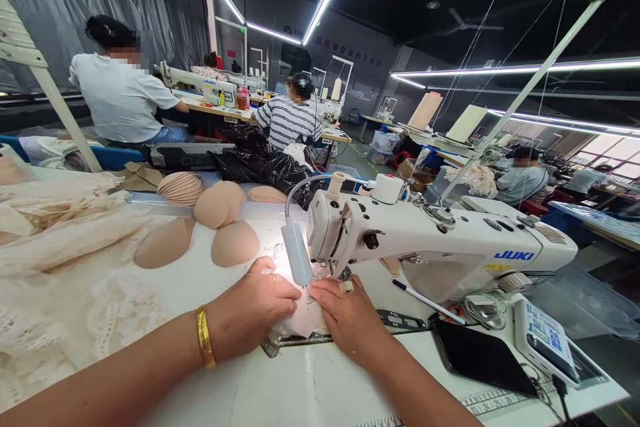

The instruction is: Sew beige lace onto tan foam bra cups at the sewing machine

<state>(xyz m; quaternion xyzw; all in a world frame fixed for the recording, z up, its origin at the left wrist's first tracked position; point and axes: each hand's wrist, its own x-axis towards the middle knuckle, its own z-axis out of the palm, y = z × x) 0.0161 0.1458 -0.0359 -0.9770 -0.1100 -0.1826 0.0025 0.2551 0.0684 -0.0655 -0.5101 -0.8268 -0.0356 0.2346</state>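
Am pressing pale fabric piece (303, 320) flat under sewing machine (440, 247) needle, left hand (255, 310) and right hand (345, 317) spread on edges (not gripping). Feeling thin, soft, probably slippery; am holding near seam.

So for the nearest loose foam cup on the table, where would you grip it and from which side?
Pinch the thin rim of the foam cup at its near edge, coming from the person's side, by the left hand. It lies dome-up on the table, so the smooth crown gives little purchase; the edge looks free and clear of neighbouring cups.
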